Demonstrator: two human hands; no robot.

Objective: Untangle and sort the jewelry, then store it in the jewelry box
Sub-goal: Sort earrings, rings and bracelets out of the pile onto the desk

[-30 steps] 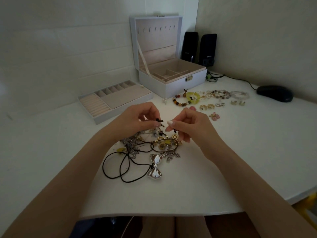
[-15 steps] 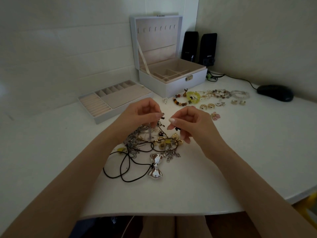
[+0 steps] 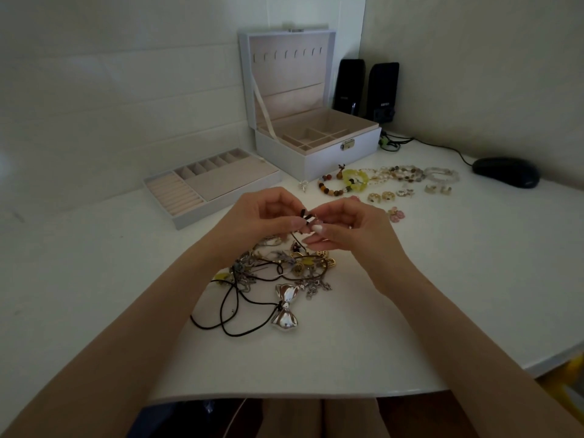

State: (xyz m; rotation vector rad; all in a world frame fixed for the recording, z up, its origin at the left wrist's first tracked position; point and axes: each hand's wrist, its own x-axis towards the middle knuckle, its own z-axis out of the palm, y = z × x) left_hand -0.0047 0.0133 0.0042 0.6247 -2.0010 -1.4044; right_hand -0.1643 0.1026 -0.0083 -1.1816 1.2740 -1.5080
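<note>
A tangled heap of jewelry (image 3: 284, 267) lies on the white table, with black cords and a silver bow pendant (image 3: 286, 306) at its near side. Above the heap, my left hand (image 3: 262, 218) and my right hand (image 3: 350, 226) meet fingertip to fingertip, both pinching the clasp end of a dark cord (image 3: 305, 216) that trails down into the heap. The white jewelry box (image 3: 316, 153) stands open behind, its lid upright. Its removed tray (image 3: 208, 188) lies to the left.
Sorted bead bracelets (image 3: 388, 178) and several earrings (image 3: 407, 194) lie in rows right of the box. A pink flower piece (image 3: 396, 214) lies near my right hand. Two black speakers (image 3: 366, 86), a cable and a black mouse (image 3: 505, 172) sit at the back right.
Both hands have risen slightly and drawn together, closing the gap between them. The cord end is now lifted higher above the heap.
</note>
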